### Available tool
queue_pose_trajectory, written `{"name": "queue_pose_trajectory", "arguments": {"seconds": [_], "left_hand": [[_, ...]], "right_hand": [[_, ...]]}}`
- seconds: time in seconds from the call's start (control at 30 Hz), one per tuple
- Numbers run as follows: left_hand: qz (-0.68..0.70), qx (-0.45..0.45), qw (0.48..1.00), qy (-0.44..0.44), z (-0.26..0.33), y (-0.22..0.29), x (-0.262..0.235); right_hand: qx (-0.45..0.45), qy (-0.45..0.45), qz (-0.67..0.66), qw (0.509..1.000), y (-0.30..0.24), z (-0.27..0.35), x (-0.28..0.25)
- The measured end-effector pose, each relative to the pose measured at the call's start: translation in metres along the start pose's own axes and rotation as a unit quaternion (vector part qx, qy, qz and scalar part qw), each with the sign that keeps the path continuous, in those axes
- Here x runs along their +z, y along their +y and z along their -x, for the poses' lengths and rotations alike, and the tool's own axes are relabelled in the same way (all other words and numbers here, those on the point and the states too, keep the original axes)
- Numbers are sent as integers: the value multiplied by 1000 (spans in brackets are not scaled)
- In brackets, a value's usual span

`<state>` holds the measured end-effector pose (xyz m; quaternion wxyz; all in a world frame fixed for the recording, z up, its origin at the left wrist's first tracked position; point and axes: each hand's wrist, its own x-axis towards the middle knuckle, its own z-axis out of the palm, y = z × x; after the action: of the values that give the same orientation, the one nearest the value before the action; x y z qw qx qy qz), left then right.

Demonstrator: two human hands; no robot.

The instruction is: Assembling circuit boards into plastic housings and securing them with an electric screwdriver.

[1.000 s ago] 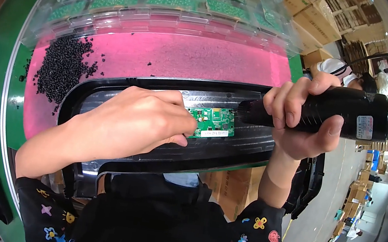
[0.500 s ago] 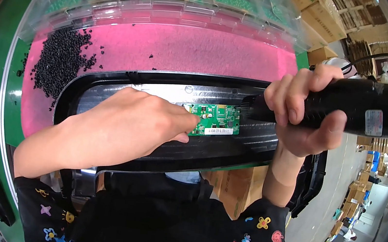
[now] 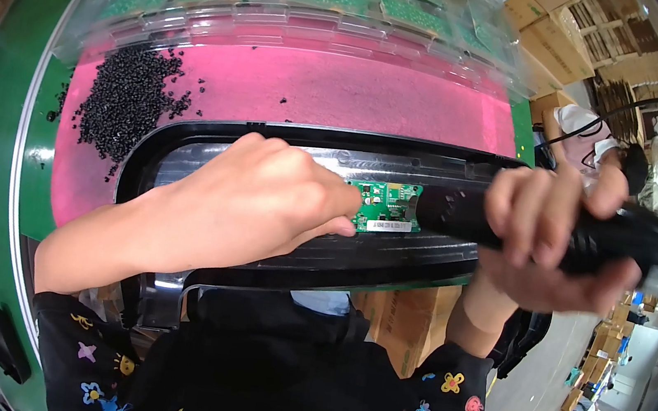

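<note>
Your left hand (image 3: 276,194) covers the board's (image 3: 386,203) left end, apparently to steady it, pinch unclear; your right hand (image 3: 545,238) clamps the driver (image 3: 457,214) at its right.

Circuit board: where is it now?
In the head view, the green circuit board lies just right of centre in the black housing, between the left hand and the black tool.
</note>
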<state>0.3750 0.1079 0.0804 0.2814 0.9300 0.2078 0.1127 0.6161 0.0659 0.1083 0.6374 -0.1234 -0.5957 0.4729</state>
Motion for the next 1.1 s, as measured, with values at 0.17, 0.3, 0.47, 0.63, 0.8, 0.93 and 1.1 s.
{"name": "queue_pose_trajectory", "arguments": {"seconds": [0.17, 0.3, 0.47, 0.63, 0.8, 0.93, 1.1], "left_hand": [[88, 74, 981, 156, -3, -1, 0], [122, 95, 971, 185, -4, 0, 3], [148, 103, 965, 192, -4, 1, 0], [170, 91, 964, 185, -4, -3, 2], [71, -5, 992, 102, 0, -4, 1], [47, -46, 997, 43, -1, -3, 2], [37, -31, 998, 41, 0, -3, 1]], "right_hand": [[-57, 42, -94, 993, -18, -14, 36], [-95, 65, -107, 988, -14, -17, 44], [-97, 61, -111, 987, -14, -17, 43], [-64, -22, -74, 995, -11, -20, 32], [48, -22, 77, 996, -11, 2, 0], [69, 43, 86, 993, -12, 22, -14], [50, 64, 57, 995, -8, 25, -17]]}}
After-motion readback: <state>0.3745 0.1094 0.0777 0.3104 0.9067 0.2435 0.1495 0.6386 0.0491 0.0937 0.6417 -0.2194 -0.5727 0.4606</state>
